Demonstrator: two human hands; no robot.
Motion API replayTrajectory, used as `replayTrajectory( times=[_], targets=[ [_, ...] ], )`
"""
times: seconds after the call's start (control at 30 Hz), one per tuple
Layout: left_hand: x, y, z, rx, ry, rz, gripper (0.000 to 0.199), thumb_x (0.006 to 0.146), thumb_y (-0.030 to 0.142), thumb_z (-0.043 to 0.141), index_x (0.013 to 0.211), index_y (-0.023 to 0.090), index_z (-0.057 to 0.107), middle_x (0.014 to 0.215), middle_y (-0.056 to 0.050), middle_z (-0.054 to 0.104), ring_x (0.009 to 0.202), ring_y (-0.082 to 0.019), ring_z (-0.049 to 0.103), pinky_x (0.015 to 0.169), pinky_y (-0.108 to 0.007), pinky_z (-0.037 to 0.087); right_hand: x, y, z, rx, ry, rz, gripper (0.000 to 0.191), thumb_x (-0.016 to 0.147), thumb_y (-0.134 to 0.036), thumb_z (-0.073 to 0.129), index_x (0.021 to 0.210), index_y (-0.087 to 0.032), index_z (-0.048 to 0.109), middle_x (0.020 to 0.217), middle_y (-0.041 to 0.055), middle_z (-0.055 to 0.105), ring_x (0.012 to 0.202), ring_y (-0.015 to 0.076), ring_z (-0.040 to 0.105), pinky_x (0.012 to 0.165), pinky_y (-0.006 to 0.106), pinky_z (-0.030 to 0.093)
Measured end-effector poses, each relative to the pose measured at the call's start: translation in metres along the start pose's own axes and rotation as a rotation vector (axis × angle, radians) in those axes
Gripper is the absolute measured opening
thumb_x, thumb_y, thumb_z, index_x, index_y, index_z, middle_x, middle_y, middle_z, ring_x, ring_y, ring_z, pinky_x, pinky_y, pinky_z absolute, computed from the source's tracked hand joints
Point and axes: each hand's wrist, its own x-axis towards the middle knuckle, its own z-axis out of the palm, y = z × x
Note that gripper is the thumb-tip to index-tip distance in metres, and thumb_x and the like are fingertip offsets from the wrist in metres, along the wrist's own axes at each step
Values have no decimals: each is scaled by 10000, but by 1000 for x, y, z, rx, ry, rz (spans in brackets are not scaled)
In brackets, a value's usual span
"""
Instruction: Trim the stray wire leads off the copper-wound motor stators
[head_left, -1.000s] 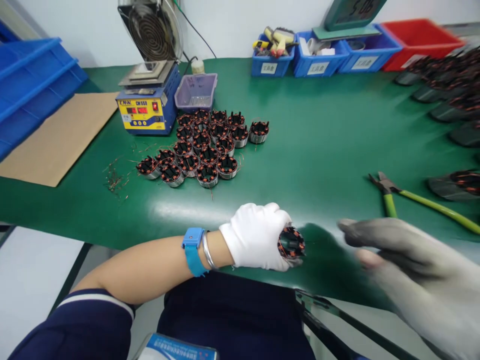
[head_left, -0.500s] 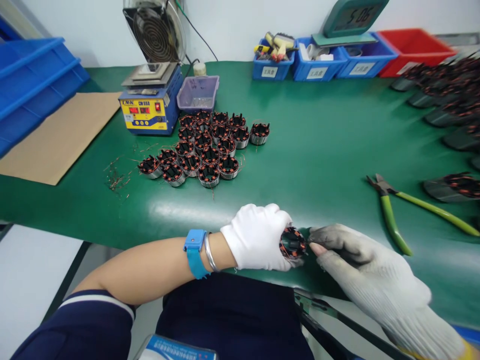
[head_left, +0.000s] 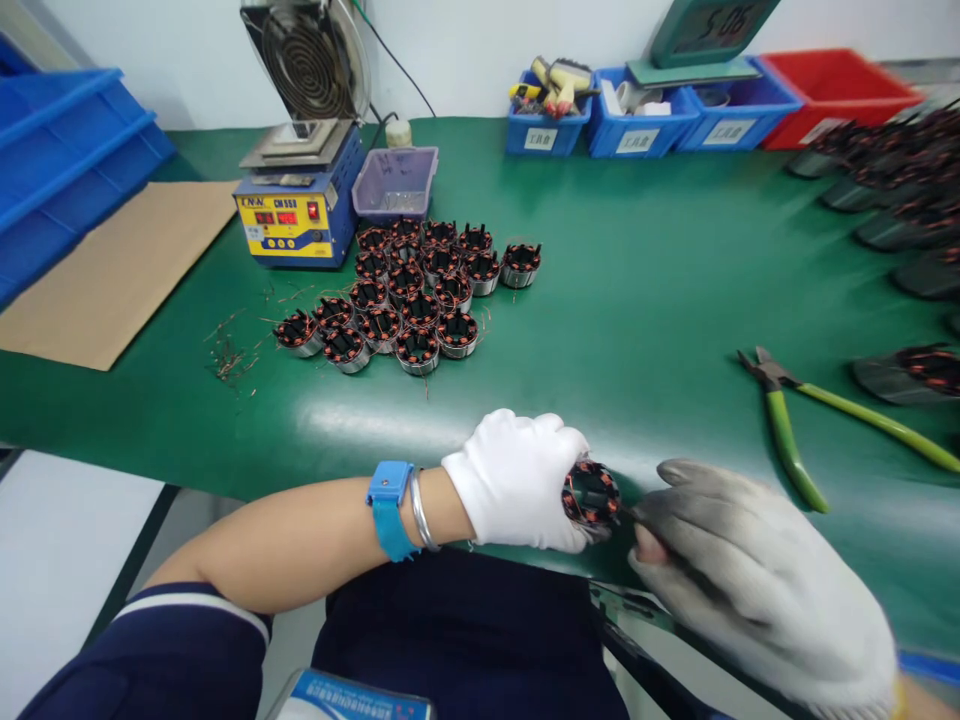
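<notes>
My left hand, in a white glove, is closed around a motor stator near the table's front edge. The stator's ring of copper coils and black insulation faces up. Just right of it is my right hand, in a greyed glove, with bare thumb skin showing. Its thumb and forefinger pinch together beside the stator's right side; what lies between them is too small to make out. Green-handled cutting pliers lie with jaws apart, to the right beyond my right hand.
Several wound stators stand grouped at centre left, with wire scraps beside them. Behind are a blue and yellow solder pot and a purple tray. Blue bins and a red bin line the wall. More stators stand right.
My right hand has turned over, its back now facing up more, and shifted slightly right. The stator in my left hand has moved a little right and down.
</notes>
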Motion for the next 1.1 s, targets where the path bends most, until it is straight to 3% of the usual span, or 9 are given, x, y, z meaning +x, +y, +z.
replayTrajectory(
  times=[0.17, 0.33, 0.6, 1.1],
  targets=[
    [1, 0, 1, -3, 3, 16, 478, 792, 601, 688, 1038, 192, 723, 907, -93, 706, 842, -315, 756, 741, -405, 563, -4, -15, 15, 268, 151, 597, 176, 912, -226, 629, 749, -293, 639, 767, 31, 751, 782, 237, 769, 724, 362, 660],
    [0, 1, 1, -5, 7, 21, 463, 782, 592, 695, 1018, 195, 721, 908, -94, 707, 820, -307, 747, 731, -402, 554, 1, -16, 14, 320, 107, 821, 103, 818, -294, 650, 722, -282, 686, 774, 38, 777, 685, 239, 759, 626, 333, 649],
    [-1, 2, 3, 1, 43, -24, 482, 796, 622, 678, 1011, 193, 724, 930, -101, 720, 840, -311, 748, 765, -410, 557, 6, -5, 4, 254, -144, 876, 155, 737, -365, 604, 693, -264, 713, 689, 16, 763, 548, 194, 698, 484, 259, 572],
    [-1, 5, 1, 20, 46, -66, 473, 793, 607, 667, 1006, 189, 725, 955, -115, 725, 843, -319, 745, 750, -413, 552, 12, -4, 3, 375, -211, 918, 198, 737, -398, 606, 713, -247, 731, 713, 37, 776, 580, 208, 714, 504, 263, 586]
  ],
)
